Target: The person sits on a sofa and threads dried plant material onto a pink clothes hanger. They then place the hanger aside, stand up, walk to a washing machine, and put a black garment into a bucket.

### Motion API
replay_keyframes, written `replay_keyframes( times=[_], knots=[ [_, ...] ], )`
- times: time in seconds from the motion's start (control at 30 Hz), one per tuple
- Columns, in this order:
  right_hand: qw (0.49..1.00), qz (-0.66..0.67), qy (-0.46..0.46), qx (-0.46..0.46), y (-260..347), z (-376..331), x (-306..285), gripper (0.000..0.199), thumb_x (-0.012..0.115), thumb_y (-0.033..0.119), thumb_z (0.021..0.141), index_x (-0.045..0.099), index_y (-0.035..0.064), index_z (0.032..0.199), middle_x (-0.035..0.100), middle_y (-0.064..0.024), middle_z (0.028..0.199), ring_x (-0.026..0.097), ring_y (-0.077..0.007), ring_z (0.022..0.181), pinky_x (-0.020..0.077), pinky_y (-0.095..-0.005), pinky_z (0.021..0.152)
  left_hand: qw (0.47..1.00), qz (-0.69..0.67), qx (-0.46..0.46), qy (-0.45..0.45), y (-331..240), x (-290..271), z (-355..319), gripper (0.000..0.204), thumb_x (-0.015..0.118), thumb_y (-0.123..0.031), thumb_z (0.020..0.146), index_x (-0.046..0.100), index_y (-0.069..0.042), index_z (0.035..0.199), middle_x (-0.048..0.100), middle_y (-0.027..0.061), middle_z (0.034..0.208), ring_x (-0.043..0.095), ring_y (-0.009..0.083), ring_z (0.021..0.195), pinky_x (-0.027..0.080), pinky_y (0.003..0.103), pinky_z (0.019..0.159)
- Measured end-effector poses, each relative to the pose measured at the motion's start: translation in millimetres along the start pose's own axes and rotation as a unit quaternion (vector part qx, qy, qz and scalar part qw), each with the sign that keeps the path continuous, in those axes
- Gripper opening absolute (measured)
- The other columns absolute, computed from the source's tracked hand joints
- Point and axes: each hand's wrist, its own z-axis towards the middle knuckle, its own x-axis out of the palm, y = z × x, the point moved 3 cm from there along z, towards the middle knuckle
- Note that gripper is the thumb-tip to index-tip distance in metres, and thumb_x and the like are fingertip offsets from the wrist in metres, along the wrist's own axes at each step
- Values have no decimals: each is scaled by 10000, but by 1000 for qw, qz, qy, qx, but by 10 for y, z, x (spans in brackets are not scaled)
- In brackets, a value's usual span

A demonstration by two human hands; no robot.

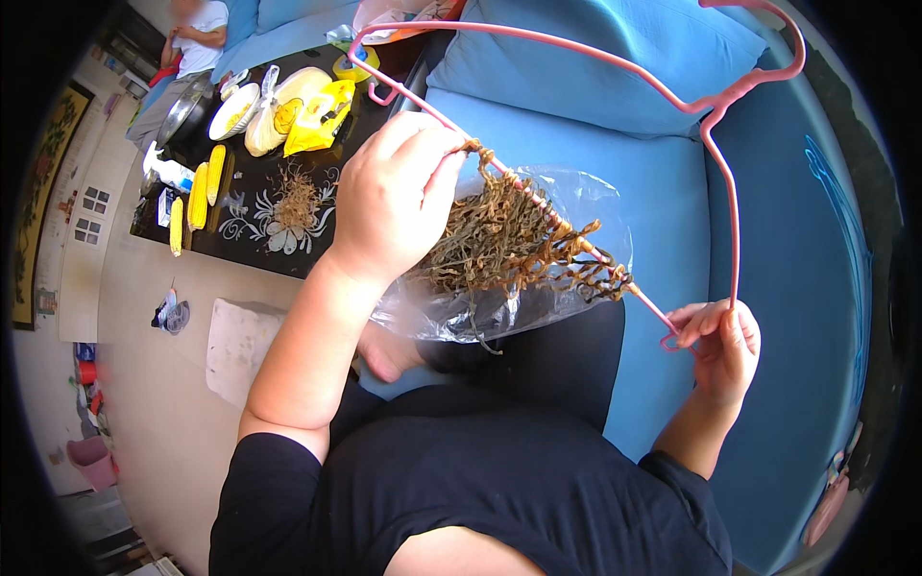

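A pink clothes hanger (629,65) is held up in front of me, its hook toward the upper right. Brown-green dried strips (509,230), like dried vegetable, hang looped along its straight bar. My right hand (718,346) grips the hanger's lower right corner. At the bar's left part, my left hand (394,192) is closed, thumb and fingers pinching at a strip looped there; its fingertips are partly hidden. Beneath the strips, a clear plastic bag (586,192) lies spread over my lap and the sofa, and more strips seem to rest on it.
I sit on a blue sofa (663,192) with a cushion (595,58). On the black table (254,254) lie corn cobs (198,197), a heap of dried scraps (300,200), a white basket (233,111), a yellow bag (321,117) and a pump bottle (171,171). Another person (197,48) sits beyond it.
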Motion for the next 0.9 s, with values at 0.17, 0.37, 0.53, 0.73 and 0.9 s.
replay_keyframes(
  times=[0.17, 0.37, 0.53, 0.73, 0.9],
  knots=[
    [1000, -20, 20, -12, 34, -2, -16, 322, 349, 145, 927, 529, -1, 703, 598, -144, 646, 581, -204, 612, 491, -312, 595, 999, 3, -22, 35, -11, 84, -17, 90, 597, -35, 734, 581, -29, 822, 573, 91, 805, 576, 268, 721, 475, 338, 658],
    [998, -39, 39, -31, 20, -15, -13, 312, 361, 131, 921, 533, 1, 694, 598, -136, 650, 569, -189, 611, 476, -294, 578, 964, -130, -208, 100, 9, 119, -100, 107, 577, -26, 743, 573, -18, 849, 575, 102, 765, 576, 270, 705, 475, 346, 659],
    [996, -72, 49, -16, 36, -27, -33, 307, 379, 128, 913, 540, 13, 678, 597, -119, 639, 561, -180, 607, 464, -295, 580, 968, -36, -154, 193, 65, 230, -170, 70, 537, -58, 780, 551, -15, 833, 580, 122, 769, 586, 278, 722, 471, 348, 655],
    [995, -87, 47, -14, 29, -54, -82, 296, 398, 136, 910, 546, 18, 682, 591, -111, 627, 557, -177, 605, 460, -290, 577, 921, -240, -265, 153, 176, 362, -335, 96, 507, -114, 853, 521, -20, 834, 540, 89, 694, 538, 181, 639, 432, 298, 595],
    [996, -80, 47, -14, 31, -51, -63, 306, 399, 149, 911, 545, 20, 676, 588, -108, 621, 554, -172, 607, 455, -285, 575, 896, -263, -328, 144, 185, 419, -353, 127, 601, -131, 820, 530, -27, 801, 470, -21, 631, 400, 45, 570, 348, 209, 514]
  ],
)
